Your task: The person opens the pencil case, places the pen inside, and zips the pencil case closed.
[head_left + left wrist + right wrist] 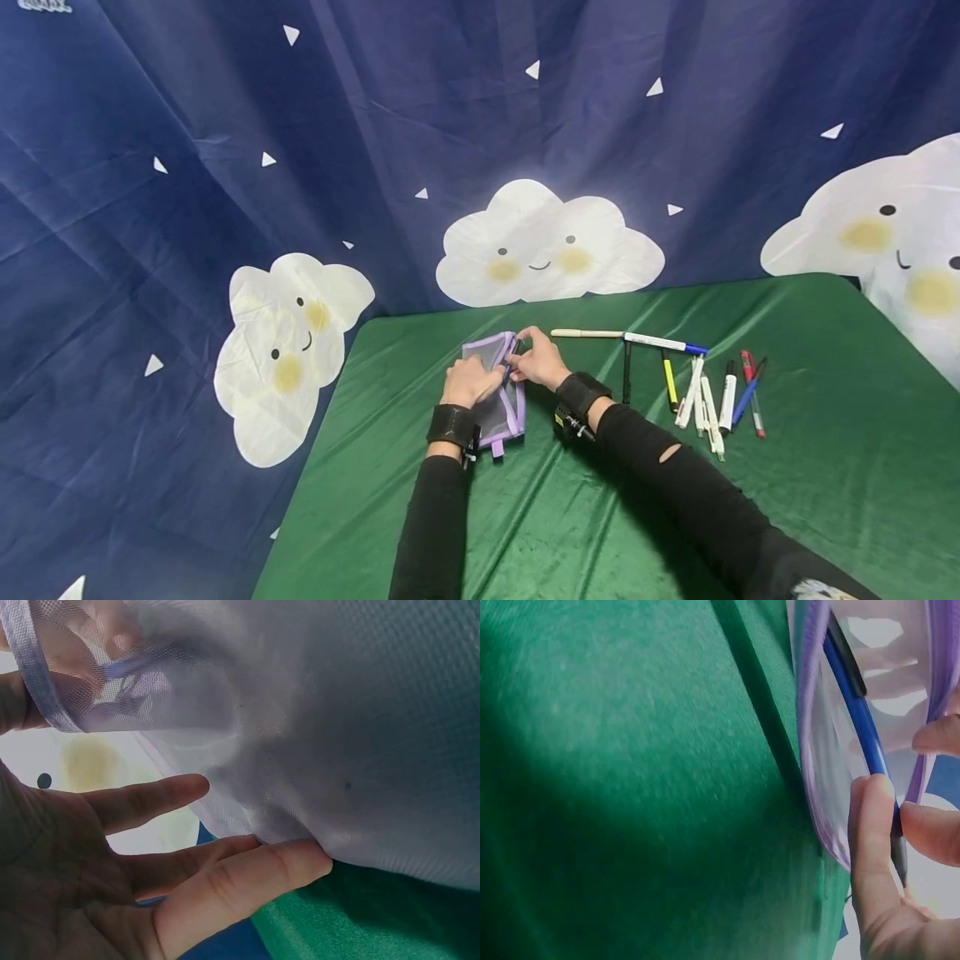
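A mesh zip pouch (491, 414) with purple edging lies on the green cloth, its opening facing right. My left hand (468, 383) holds the pouch, the thumb at the rim of the opening and the fingers (247, 881) against the mesh underneath. At the opening, my right hand (542, 364) pinches a blue pen (861, 720) with a black clip and dark end between thumb and fingers. Most of the pen's visible length lies inside the pouch mouth in the right wrist view, with the dark end at my fingertips.
Right of the pouch lie a beige pen (587, 333), a blue-capped white marker (660, 342), a black pen (627, 372), a yellow highlighter (670, 381), several white pens (700, 400), a black-capped marker (727, 402), a red pen (748, 367) and another blue pen (744, 402). A dark blue curtain (420, 100) hangs behind.
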A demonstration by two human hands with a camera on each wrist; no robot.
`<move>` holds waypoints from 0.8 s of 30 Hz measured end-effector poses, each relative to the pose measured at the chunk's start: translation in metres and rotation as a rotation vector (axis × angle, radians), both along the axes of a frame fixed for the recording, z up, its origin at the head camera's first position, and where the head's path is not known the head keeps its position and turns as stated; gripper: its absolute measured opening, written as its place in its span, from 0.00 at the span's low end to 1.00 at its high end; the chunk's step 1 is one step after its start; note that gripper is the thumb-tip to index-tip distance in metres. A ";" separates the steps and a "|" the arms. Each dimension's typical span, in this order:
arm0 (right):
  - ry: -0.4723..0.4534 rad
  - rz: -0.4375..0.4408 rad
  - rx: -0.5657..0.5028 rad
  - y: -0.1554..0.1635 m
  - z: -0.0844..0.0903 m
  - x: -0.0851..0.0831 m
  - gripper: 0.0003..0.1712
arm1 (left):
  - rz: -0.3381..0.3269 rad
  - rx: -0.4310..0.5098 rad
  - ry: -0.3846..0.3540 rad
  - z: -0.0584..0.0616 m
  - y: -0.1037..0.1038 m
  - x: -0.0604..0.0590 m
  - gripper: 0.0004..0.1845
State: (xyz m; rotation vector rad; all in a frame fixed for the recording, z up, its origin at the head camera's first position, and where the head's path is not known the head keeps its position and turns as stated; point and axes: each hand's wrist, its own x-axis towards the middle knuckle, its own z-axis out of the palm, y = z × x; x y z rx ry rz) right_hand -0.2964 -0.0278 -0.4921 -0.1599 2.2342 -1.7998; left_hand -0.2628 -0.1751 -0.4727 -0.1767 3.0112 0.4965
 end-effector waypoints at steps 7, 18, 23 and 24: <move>-0.105 0.035 -0.103 -0.006 -0.004 0.001 0.25 | 0.012 -0.015 0.016 0.003 0.002 0.002 0.31; -0.277 0.148 -0.170 -0.010 -0.004 0.000 0.19 | -0.012 -0.001 0.058 0.005 0.003 0.004 0.30; -0.384 0.219 -0.224 -0.011 -0.003 0.000 0.26 | -0.014 0.001 0.029 0.002 0.002 0.002 0.33; -0.401 0.232 -0.236 -0.011 -0.002 0.001 0.27 | -0.013 -0.004 0.027 0.002 0.002 0.001 0.33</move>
